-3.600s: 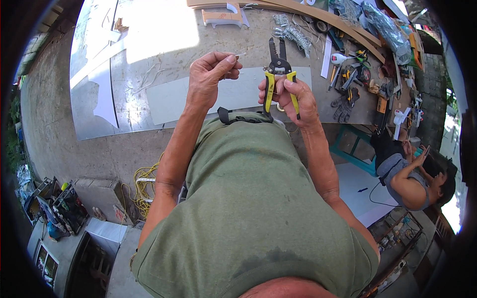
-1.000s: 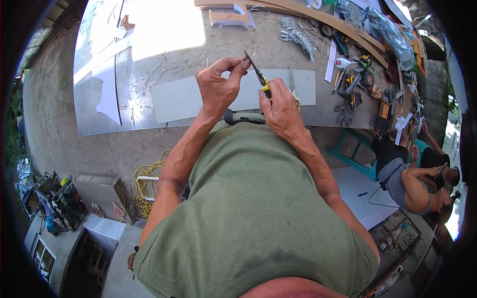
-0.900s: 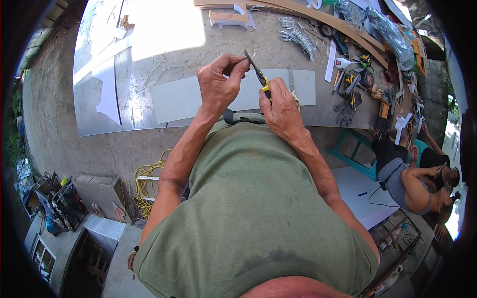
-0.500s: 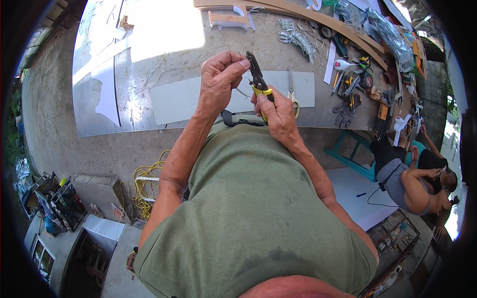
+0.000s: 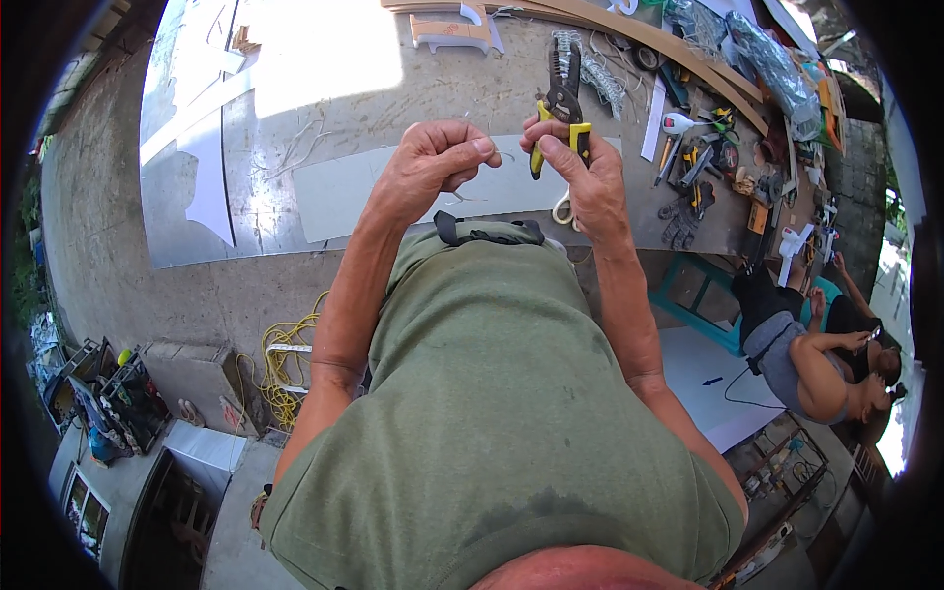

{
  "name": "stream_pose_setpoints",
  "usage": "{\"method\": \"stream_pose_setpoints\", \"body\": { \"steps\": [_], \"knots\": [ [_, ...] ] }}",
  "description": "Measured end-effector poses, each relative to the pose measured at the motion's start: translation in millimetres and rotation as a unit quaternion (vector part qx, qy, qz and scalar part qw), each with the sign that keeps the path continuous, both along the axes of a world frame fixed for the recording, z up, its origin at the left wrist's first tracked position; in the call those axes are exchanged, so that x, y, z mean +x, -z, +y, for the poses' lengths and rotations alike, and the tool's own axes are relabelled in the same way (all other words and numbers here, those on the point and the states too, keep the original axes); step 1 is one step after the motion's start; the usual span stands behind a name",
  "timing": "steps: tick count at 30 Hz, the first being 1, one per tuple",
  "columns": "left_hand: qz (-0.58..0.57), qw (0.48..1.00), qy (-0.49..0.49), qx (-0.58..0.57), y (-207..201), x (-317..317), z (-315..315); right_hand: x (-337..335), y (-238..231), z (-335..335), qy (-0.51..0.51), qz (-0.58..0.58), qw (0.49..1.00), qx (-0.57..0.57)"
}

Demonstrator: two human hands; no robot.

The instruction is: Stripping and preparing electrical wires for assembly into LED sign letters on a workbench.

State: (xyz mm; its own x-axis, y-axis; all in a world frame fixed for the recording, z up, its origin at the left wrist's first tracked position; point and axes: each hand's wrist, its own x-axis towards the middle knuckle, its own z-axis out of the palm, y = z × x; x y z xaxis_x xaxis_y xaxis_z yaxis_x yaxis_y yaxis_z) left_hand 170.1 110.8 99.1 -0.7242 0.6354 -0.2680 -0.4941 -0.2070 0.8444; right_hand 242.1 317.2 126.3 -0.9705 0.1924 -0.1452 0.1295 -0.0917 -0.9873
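My left hand (image 5: 431, 169) is closed in a pinch on a thin wire (image 5: 468, 200), whose loose end hangs below the fingers. A short tip also shows beyond the thumb. In my right hand (image 5: 596, 187) is a wire stripper (image 5: 562, 102) with yellow-and-black handles, its dark jaws pointing away from me. The stripper is apart from the wire. Both hands are above a long pale panel (image 5: 339, 200) on the metal worktable (image 5: 344, 133). Scissors (image 5: 563, 209) lie on the panel, mostly hidden behind my right hand.
Bundled string lights (image 5: 602, 84), a letter-shaped piece (image 5: 450, 34) and long brown strips (image 5: 629, 44) lie toward the far side. Tools and a dark glove (image 5: 680, 221) crowd the table's right. Two people (image 5: 811, 359) sit at the right, near a green stool (image 5: 693, 295).
My right hand has moved right with the wire stripper, away from my left hand, and the jaws now point more straight ahead. My left hand has come slightly nearer to me, still pinching.
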Motion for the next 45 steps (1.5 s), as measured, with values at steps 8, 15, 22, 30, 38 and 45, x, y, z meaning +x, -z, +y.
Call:
{"method": "stream_pose_setpoints", "body": {
  "steps": [8, 15, 22, 30, 38, 45],
  "knots": [
    [-0.057, 0.997, 0.055, -0.017, -1.1, -0.1, -1.4, -8.4, -7.3, -10.9, -0.091, 0.079, 0.979, 0.163],
    [-0.002, 0.996, 0.073, -0.059, -0.7, -1.3, 0.6, -1.7, -2.4, -8.7, -0.132, 0.068, 0.958, 0.245],
    [0.074, 0.99, 0.1, -0.061, -5.1, -5.0, -1.2, 5.0, 4.6, -0.8, -0.103, -0.011, 0.99, 0.094],
    [0.14, 0.975, 0.153, -0.074, 6.5, -3.4, 2.8, -5.2, 0.2, -2.8, -0.129, 0.026, 0.972, 0.197],
    [0.169, 0.967, 0.054, -0.18, 2.1, 3.8, 6.9, -0.9, 2.1, -5.7, -0.107, 0.091, 0.939, 0.314],
    [0.121, 0.978, 0.087, -0.147, 10.9, 6.1, 3.4, 6.4, 3.6, 0.9, -0.155, 0.035, 0.955, 0.251]
  ]
}}
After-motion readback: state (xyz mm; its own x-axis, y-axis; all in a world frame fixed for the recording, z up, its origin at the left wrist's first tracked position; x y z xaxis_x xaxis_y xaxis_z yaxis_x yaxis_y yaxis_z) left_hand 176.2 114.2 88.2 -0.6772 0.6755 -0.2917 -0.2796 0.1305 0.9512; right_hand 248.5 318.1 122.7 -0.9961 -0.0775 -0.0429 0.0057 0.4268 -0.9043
